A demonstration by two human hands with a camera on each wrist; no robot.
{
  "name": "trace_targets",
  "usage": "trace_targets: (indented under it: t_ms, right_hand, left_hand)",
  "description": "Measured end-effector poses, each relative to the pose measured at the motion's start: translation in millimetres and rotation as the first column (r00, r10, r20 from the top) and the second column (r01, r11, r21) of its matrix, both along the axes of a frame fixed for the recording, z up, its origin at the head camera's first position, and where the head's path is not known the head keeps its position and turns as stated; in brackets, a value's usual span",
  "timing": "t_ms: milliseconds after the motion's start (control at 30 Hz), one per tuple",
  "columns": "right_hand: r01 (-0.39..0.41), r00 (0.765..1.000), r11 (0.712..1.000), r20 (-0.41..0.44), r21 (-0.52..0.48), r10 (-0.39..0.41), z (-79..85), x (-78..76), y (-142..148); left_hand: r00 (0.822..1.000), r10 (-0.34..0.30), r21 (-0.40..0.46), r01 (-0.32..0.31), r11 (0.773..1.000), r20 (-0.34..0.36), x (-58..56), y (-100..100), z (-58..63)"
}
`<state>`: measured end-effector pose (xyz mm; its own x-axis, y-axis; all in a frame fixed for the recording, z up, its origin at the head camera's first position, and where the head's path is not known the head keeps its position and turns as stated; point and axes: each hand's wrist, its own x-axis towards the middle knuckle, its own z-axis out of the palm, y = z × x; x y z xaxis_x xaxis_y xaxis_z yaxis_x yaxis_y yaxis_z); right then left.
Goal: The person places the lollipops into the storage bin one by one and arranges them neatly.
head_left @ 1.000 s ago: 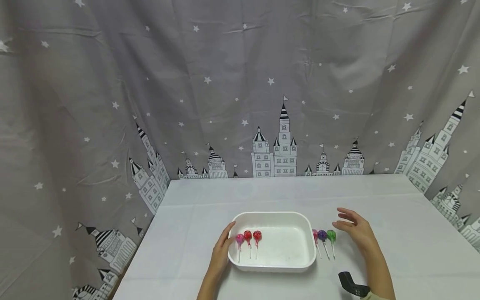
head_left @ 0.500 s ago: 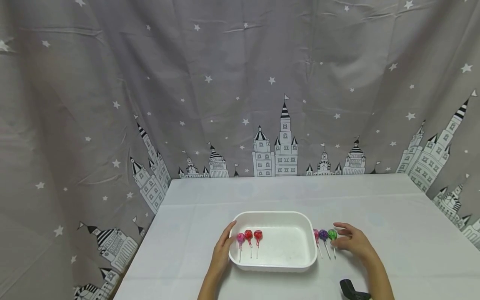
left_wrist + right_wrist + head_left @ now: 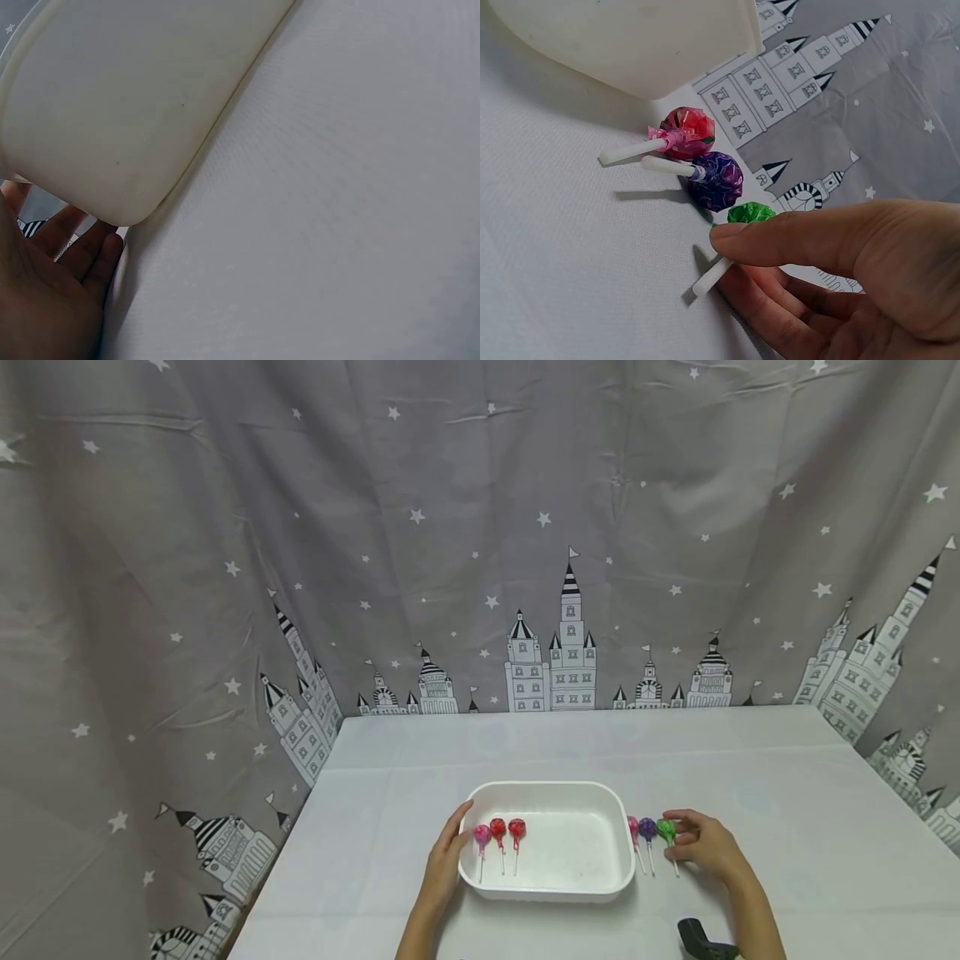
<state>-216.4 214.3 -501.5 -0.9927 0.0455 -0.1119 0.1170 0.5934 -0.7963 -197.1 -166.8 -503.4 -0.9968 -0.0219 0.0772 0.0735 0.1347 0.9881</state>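
In the head view a white plastic tray (image 3: 570, 893) stands on the table, holding a pink lollipop (image 3: 482, 835) and two red lollipops (image 3: 498, 828) at its left side. My left hand (image 3: 441, 868) grips the tray's left end, thumb over the rim and fingers along the outer wall (image 3: 82, 244). To the right of the tray lie a pink-red lollipop (image 3: 690, 133) and a purple lollipop (image 3: 716, 181), sticks toward me. My right hand (image 3: 708, 849) pinches a green lollipop (image 3: 750, 213) between thumb and fingers just below its head; the thumb partly covers it.
A white cloth (image 3: 360, 860) covers the table. Behind it hangs a grey curtain (image 3: 450, 527) printed with castles and stars. A black device (image 3: 703, 941) sits by the right wrist at the lower edge of the head view.
My right hand has come down and left onto the green lollipop and taken hold of it; its stick now slants more to the right. The left hand has stayed on the tray.
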Motion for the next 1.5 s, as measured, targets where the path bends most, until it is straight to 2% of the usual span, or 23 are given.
trace_targets:
  t_ms: [333, 533, 767, 900, 1000, 1100, 1333, 1500]
  right_hand:
    - [0.024, 1.0, 0.996, -0.003, -0.088, -0.024, -4.0, 1.2, 6]
    - [0.029, 1.0, 0.993, 0.0, -0.115, -0.029, -1.0, 3.2, 7]
    - [0.013, 0.999, 0.994, -0.041, -0.109, -0.018, 17.2, 5.8, 6]
    - [0.008, 0.997, 0.99, -0.073, -0.14, -0.018, 27.2, 5.7, 4]
    - [0.036, 0.995, 0.987, -0.088, -0.157, -0.05, 31.2, 4.7, 2]
    - [0.024, 0.994, 0.985, -0.098, -0.172, -0.041, 38.5, 5.0, -2]
    - [-0.019, 0.994, 0.97, -0.112, -0.244, -0.008, 61.2, 7.7, -27]
    - [-0.025, 0.994, 0.956, -0.109, -0.291, -0.007, 63.4, 1.6, -49]
  left_hand:
    - [1.0, 0.001, 0.006, -0.001, 1.0, 0.006, -1.8, 2, 0.4]
    - [1.0, -0.007, -0.001, 0.007, 1.0, 0.008, -2.2, 4, 1.3]
    - [1.0, -0.011, -0.001, 0.011, 1.0, 0.008, -2.6, 4, 2.6]
    - [1.0, -0.001, -0.011, 0.001, 1.0, 0.011, -1.6, 4, 4.1]
    - [1.0, 0.002, -0.011, -0.002, 1.0, 0.021, -0.5, 5, 4.2]
    - [1.0, 0.003, -0.012, -0.003, 1.0, 0.026, 0.1, 5, 3.6]
    - [1.0, 0.016, -0.023, -0.016, 1.0, 0.018, 0.0, 2, 0.5]
    - [1.0, 0.015, -0.014, -0.015, 1.0, -0.006, -0.6, -1, -0.2]
